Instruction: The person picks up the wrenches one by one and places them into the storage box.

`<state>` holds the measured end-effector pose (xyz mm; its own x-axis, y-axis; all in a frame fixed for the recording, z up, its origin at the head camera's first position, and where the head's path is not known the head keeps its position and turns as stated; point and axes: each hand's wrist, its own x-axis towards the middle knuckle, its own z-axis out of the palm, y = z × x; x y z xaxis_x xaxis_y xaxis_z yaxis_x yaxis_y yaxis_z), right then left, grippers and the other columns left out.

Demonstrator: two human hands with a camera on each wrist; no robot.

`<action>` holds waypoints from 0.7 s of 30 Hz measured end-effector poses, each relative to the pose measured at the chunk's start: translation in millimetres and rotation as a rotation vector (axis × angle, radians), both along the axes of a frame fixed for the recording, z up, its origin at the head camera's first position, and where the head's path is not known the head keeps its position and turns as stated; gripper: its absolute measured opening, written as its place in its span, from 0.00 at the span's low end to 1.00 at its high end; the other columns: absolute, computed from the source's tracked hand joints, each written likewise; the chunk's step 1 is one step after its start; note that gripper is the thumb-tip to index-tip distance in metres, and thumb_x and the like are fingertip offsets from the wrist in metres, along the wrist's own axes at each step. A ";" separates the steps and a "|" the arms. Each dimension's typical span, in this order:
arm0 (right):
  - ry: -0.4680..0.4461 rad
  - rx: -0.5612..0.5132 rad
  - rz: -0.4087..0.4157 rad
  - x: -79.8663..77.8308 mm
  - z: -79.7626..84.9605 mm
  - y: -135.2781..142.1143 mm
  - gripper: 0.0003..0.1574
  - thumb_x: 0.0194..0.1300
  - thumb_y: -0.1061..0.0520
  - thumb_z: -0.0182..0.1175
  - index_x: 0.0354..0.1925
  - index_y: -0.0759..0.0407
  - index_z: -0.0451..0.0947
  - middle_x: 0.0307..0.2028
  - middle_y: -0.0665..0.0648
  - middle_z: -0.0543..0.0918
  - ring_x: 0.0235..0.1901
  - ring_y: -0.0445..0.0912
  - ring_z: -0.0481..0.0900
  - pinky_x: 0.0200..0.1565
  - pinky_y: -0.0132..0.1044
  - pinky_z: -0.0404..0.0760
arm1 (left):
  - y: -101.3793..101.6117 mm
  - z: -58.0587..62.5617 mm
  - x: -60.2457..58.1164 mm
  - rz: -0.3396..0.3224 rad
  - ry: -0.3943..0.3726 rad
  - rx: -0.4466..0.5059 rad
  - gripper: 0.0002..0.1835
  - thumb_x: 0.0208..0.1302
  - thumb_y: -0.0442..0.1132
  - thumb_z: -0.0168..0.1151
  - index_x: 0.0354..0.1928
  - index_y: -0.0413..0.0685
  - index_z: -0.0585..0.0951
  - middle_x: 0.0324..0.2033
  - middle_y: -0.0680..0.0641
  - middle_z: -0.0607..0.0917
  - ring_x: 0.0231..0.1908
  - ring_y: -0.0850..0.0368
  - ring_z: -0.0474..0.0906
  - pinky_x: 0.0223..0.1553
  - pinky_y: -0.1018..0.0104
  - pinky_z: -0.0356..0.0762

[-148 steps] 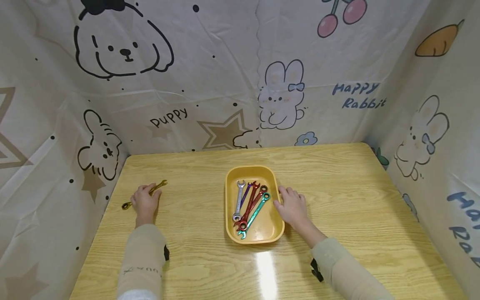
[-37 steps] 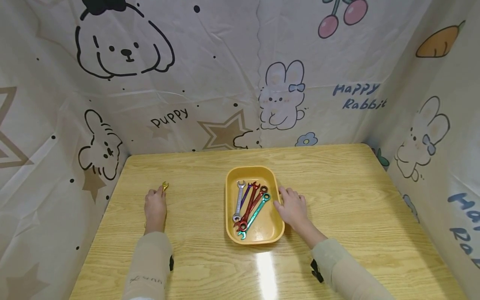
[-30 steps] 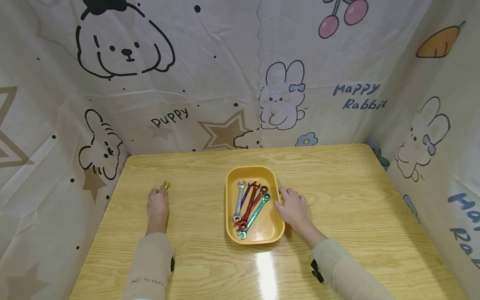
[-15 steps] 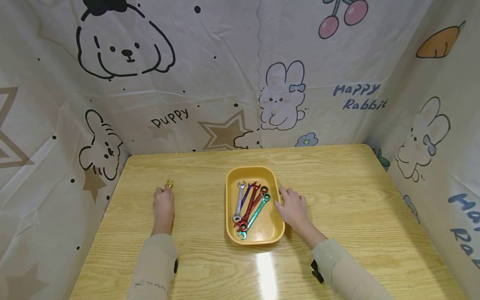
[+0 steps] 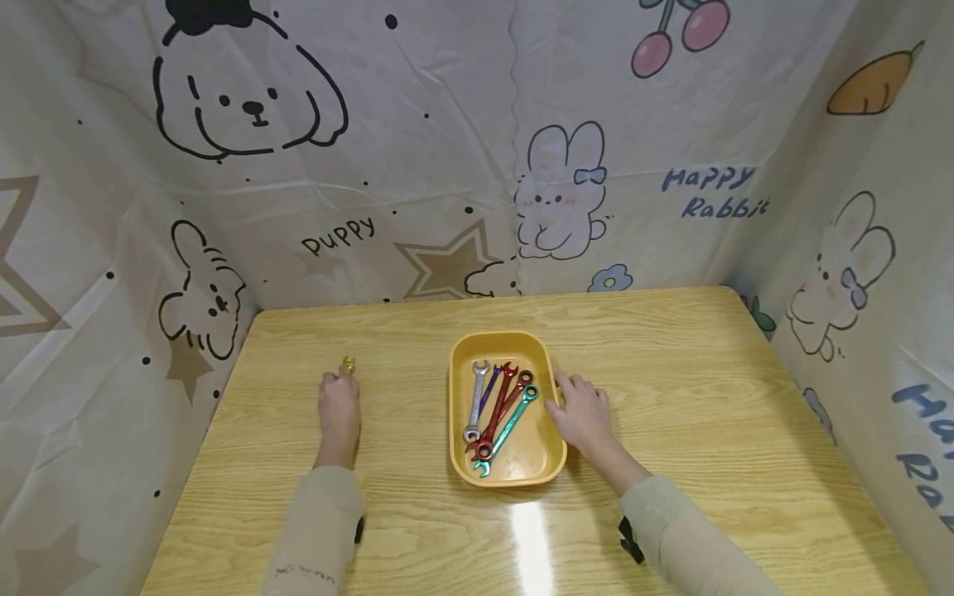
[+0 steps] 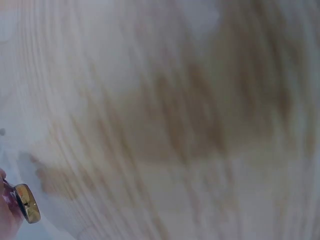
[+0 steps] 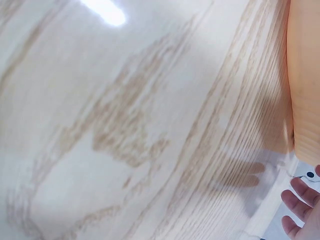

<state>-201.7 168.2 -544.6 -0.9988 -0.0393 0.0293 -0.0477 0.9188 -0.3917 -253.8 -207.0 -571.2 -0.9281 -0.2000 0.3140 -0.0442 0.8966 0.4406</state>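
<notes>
In the head view my left hand [image 5: 339,406] grips a gold combination wrench [image 5: 349,362] over the left part of the table. One wrench end pokes out past the fingertips; the hand hides the rest. The left wrist view catches its gold end [image 6: 28,203] at the lower left corner. My right hand [image 5: 585,414] rests against the right side of a yellow tray [image 5: 547,463], fingers loosely extended and thumb at the rim. Inside the tray lie a silver wrench [image 5: 477,401], a purple wrench [image 5: 489,391], two red wrenches, one of them in front [image 5: 498,414], and a teal wrench [image 5: 510,426].
The wood-grain table [image 5: 671,356] carries the tray near its middle. A printed cloth [image 5: 440,165] with cartoon animals hangs behind it and along both sides. Glare [image 5: 531,546] shows on the tabletop in front of the tray.
Earlier the left hand was over the gold wrench at the table's left; it has since turned the wrench and carried it rightward, closer to the tray. The right hand and tray have stayed put.
</notes>
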 end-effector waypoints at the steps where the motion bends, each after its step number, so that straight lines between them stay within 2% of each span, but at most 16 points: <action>1: 0.000 -0.002 0.000 0.0 0.1 0.0 0.28 0.62 0.46 0.48 0.59 0.55 0.66 0.50 0.62 0.74 0.50 0.58 0.70 0.51 0.56 0.61 | 1.2 0.0 -0.2 0.000 0.002 -0.006 0.14 0.64 0.30 0.49 0.46 0.23 0.73 0.32 0.27 0.75 0.31 0.34 0.76 0.30 0.50 0.78; 5: 0.003 0.004 0.002 -0.1 0.2 0.0 0.29 0.62 0.46 0.48 0.59 0.55 0.65 0.51 0.62 0.74 0.51 0.58 0.69 0.52 0.56 0.61 | 7.5 3.8 0.0 -0.002 -0.013 -0.011 0.13 0.64 0.30 0.49 0.44 0.23 0.73 0.32 0.27 0.75 0.31 0.34 0.75 0.31 0.51 0.78; 13: 0.014 0.028 0.007 0.3 0.5 0.6 0.29 0.62 0.46 0.48 0.59 0.55 0.66 0.50 0.62 0.74 0.50 0.58 0.69 0.52 0.57 0.61 | 22.0 17.3 1.5 0.000 -0.049 0.024 0.16 0.66 0.31 0.49 0.49 0.23 0.73 0.35 0.26 0.75 0.33 0.33 0.77 0.33 0.52 0.79; 18: 0.010 0.035 0.005 -0.1 -0.1 0.4 0.29 0.61 0.45 0.49 0.59 0.54 0.66 0.51 0.62 0.74 0.51 0.58 0.69 0.53 0.57 0.60 | 31.7 22.4 0.2 -0.013 -0.056 -0.010 0.16 0.66 0.31 0.49 0.50 0.22 0.72 0.36 0.26 0.75 0.34 0.34 0.77 0.34 0.55 0.80; 21: 0.006 0.036 0.005 -0.5 -0.3 0.2 0.29 0.62 0.45 0.48 0.59 0.55 0.65 0.51 0.62 0.73 0.51 0.58 0.69 0.53 0.57 0.60 | 37.8 25.9 -0.1 -0.025 -0.050 -0.068 0.15 0.64 0.28 0.50 0.49 0.22 0.72 0.35 0.26 0.76 0.33 0.35 0.77 0.34 0.55 0.80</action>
